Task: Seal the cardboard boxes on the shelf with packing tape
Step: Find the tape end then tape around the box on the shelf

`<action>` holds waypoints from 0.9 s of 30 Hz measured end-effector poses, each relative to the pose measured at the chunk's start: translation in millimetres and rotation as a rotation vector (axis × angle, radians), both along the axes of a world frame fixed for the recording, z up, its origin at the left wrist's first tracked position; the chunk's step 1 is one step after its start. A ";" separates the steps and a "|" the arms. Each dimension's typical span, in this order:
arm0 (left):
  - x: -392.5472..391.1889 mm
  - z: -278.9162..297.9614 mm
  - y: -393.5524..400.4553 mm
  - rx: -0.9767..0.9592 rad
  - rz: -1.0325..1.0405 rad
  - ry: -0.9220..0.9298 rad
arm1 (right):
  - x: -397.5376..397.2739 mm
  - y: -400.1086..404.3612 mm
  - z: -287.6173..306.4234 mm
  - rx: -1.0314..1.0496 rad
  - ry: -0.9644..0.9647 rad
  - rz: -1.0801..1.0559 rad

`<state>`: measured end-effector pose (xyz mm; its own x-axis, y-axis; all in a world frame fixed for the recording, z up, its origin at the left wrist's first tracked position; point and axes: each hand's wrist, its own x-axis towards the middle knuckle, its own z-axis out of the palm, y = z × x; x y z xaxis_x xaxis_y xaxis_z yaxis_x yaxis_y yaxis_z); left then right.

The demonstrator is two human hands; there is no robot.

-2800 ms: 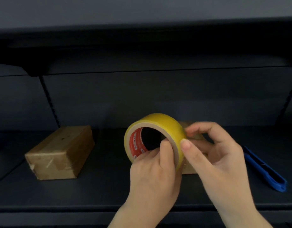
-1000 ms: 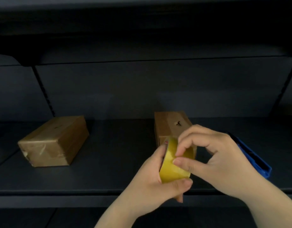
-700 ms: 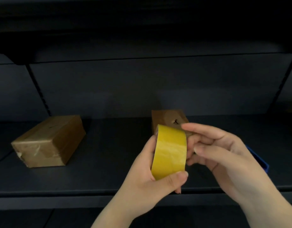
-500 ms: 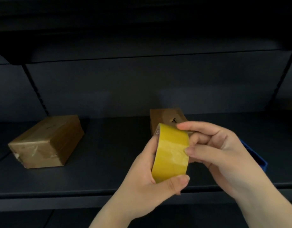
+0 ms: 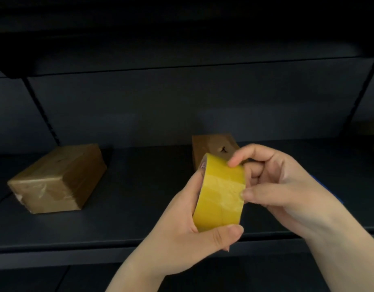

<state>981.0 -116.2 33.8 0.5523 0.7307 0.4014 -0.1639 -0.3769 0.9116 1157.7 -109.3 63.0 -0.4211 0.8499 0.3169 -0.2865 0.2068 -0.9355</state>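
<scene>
The yellow tape roll (image 5: 219, 194) is being gripped in the curled left hand (image 5: 194, 226), above the shelf's front edge (image 5: 76, 247). Its surface is being pinched by the right hand (image 5: 274, 184); probably the tape's end is being searched. Next, a strip must be peeled toward the box (image 5: 213, 147) at the shelf's back.

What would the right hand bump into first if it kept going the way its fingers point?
The right hand points left, so its fingers already meet the yellow tape roll held by the left hand.
</scene>
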 end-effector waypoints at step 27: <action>-0.8 5.4 3.1 0.038 0.060 0.038 | -4.5 8.5 -0.7 0.053 -0.070 -0.040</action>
<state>980.2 -113.2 39.2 0.5229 0.7476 0.4094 -0.1054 -0.4199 0.9014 1153.3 -100.8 62.3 -0.4099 0.8492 0.3330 -0.2109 0.2669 -0.9404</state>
